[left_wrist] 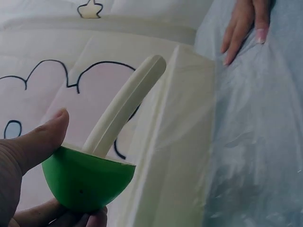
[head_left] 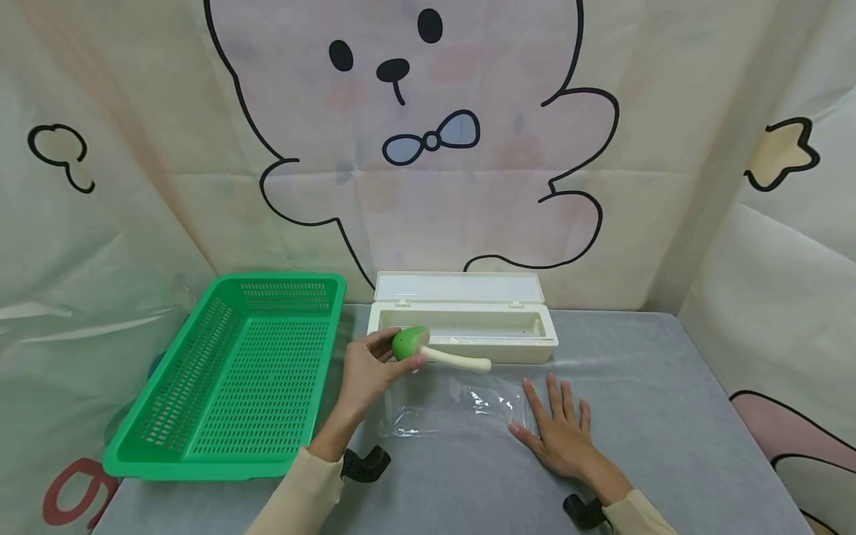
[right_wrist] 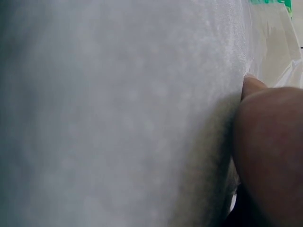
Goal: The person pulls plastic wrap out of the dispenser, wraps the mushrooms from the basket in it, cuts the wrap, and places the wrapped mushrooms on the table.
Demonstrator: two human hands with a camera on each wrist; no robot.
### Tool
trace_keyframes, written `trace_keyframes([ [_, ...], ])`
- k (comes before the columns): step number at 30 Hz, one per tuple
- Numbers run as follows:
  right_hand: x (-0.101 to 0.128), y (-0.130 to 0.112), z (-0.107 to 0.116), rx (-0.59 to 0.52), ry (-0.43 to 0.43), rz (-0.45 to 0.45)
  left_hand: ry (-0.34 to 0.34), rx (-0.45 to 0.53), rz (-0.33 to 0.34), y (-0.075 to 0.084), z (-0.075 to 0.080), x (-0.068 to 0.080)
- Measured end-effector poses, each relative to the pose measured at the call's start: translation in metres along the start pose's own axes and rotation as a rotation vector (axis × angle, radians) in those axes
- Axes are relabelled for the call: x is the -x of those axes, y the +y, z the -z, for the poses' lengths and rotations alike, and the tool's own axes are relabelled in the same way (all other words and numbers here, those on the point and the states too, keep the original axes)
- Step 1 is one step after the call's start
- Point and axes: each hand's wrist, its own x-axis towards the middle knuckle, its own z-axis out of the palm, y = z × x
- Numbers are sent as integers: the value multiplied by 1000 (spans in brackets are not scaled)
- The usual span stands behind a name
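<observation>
My left hand (head_left: 369, 371) holds a ladle-like utensil (left_wrist: 89, 179) above the table, just in front of the white box. Thumb and fingers grip its rounded green end, which has a cream inner face. Its long cream handle (head_left: 461, 361) points to the right. Flat on the table, my right hand (head_left: 563, 438) has its fingers spread and straight, with the thumb at the edge of a clear plastic bag (head_left: 448, 409). The bag lies flat below the utensil. In the right wrist view the thumb (right_wrist: 272, 142) looks large and blurred beside the plastic.
Behind the bag stands a long white box (head_left: 461, 351) with its hinged lid (head_left: 461, 287) raised. A green perforated basket (head_left: 267, 386) sits at the left of the grey table (head_left: 642, 379). Printed cloth walls (head_left: 669, 148) enclose the back and sides.
</observation>
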Motion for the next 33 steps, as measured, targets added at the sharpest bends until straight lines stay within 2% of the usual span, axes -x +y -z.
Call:
trace_keyframes([
  [9, -2, 10, -9, -30, 46, 39, -22, -72, 36, -24, -27, 10],
  [16, -4, 19, -16, -11, 56, 49, -13, -127, 35, -39, -39, 17],
  [25, -3, 17, -13, -25, 59, 70, 37, -189, 88, -50, -53, 22],
  [33, -3, 19, -15, -14, 61, 70, 77, -294, 86, -54, -60, 25],
])
